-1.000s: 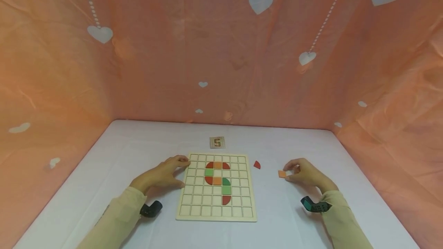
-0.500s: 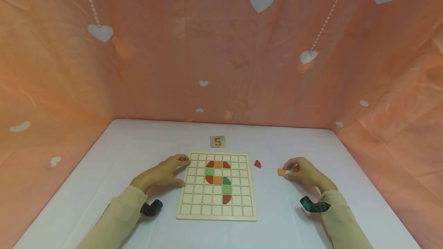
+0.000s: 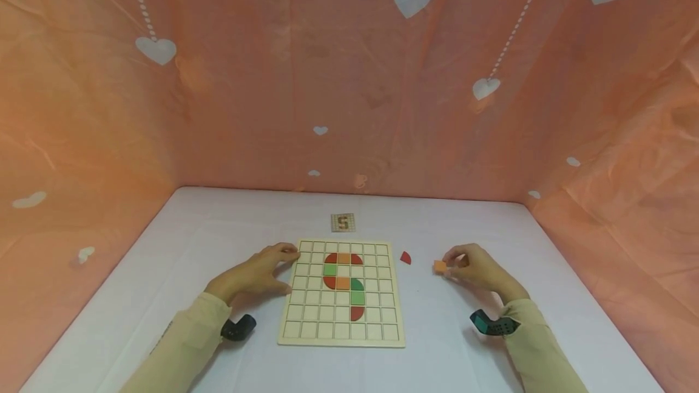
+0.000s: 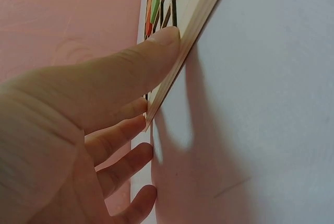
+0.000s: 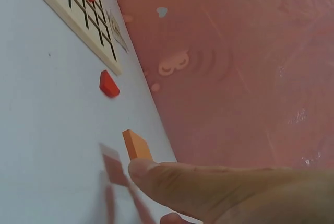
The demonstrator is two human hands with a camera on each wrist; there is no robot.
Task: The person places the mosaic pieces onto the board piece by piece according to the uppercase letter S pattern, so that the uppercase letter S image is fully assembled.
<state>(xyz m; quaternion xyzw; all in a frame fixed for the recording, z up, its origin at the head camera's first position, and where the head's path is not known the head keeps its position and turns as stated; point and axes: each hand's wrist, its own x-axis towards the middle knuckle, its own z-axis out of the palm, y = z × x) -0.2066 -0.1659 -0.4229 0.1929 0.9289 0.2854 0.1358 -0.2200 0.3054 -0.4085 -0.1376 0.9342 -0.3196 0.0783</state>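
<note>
My right hand (image 3: 475, 268) pinches an orange square tile (image 3: 440, 267) between thumb and fingertips, to the right of the board. In the right wrist view the tile (image 5: 136, 145) is raised off the table, its shadow apart from it. A wooden grid board (image 3: 322, 333) lies in the middle, with red, orange and green tiles set in its cells in a curving shape. At the board's left edge my left hand (image 3: 253, 273) rests with thumb and fingers spread. The left wrist view shows that thumb (image 4: 164, 41) against the board's edge, the other fingers loosely extended.
A red quarter-circle tile (image 3: 405, 258) lies on the white table (image 3: 218, 223) between board and right hand. Behind the board is a small card (image 3: 343, 222) with an S-like figure on a grid. Orange cloth (image 3: 246, 108) with hearts walls in the table.
The right hand has lifted the orange square tile off the table and moved it slightly left, toward the board. My left hand stays at the board's edge.
</note>
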